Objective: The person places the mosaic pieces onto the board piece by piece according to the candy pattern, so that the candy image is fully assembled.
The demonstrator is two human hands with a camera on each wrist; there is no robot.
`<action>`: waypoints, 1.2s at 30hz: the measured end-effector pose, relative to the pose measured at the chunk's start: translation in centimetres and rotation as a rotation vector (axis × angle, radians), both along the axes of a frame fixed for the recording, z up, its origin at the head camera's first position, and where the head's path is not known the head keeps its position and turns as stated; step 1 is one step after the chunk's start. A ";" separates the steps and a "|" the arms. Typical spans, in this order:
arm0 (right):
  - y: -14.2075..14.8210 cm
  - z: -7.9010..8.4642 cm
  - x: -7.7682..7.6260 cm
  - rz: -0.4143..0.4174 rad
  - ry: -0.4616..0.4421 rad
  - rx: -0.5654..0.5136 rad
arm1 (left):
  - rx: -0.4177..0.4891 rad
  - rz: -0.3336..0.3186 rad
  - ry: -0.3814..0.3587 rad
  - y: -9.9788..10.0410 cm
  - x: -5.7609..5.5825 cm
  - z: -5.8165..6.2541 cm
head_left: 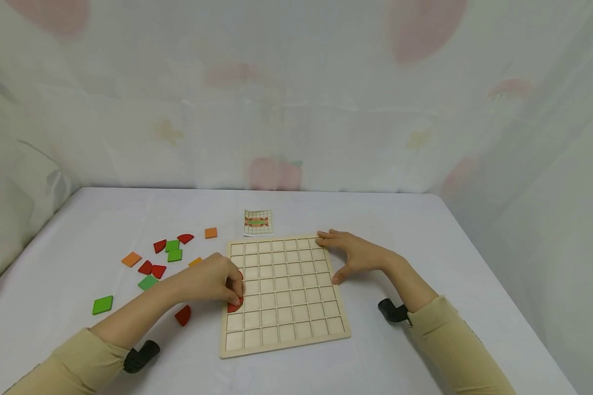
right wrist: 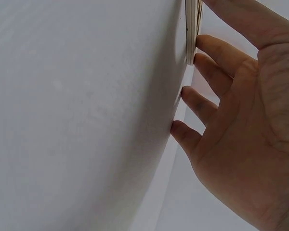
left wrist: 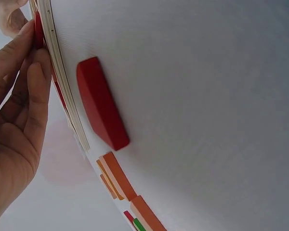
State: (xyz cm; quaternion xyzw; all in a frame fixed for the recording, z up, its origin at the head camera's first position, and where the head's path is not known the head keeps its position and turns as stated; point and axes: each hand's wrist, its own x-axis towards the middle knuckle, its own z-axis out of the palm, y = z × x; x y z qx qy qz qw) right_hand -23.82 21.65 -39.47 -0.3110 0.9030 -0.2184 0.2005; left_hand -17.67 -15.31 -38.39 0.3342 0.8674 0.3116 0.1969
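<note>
A square wooden grid board (head_left: 284, 299) lies flat on the table. At its left column my left hand (head_left: 210, 278) pinches a red quarter-circle tile (left wrist: 38, 31) between thumb and fingers. Another red tile (head_left: 241, 275) shows on the board beside that hand, mostly covered by it. My right hand (head_left: 358, 253) is spread along the board's right side, fingertips at the far right corner and thumb against the right edge. Just left of the board lies a loose red quarter-circle tile (head_left: 183, 315), seen close up in the left wrist view.
Left of the board are scattered several red tiles (head_left: 158, 271), green tiles (head_left: 102, 305) and orange tiles (head_left: 131, 259). A yellow-orange tile (head_left: 195, 261) is partly behind the left hand. Beyond the board lies a small printed pattern card (head_left: 258, 223). White cloth covers the table (head_left: 395, 351).
</note>
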 end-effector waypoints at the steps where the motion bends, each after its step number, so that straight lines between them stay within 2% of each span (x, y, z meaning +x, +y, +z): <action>1: 0.0 0.0 0.0 -0.001 0.001 0.000 | -0.002 0.000 0.004 0.0 0.0 0.0; 9: 0.0 0.0 0.0 0.000 0.000 0.001 | -0.020 0.013 0.029 -0.1 0.2 0.0; 19: 0.0 -0.1 -0.1 -0.003 -0.003 -0.007 | 0.028 0.001 -0.026 -0.3 0.1 0.1; 25: 0.0 -0.1 -0.1 -0.002 -0.002 -0.007 | 0.029 -0.011 -0.020 -0.6 -0.2 0.1; 31: 0.0 0.0 0.0 -0.004 -0.007 -0.004 | 0.008 0.081 0.002 -1.4 -1.1 0.8; 36: 0.0 0.0 -0.1 0.002 -0.002 -0.011 | 0.006 0.197 0.070 -3.4 -2.2 2.0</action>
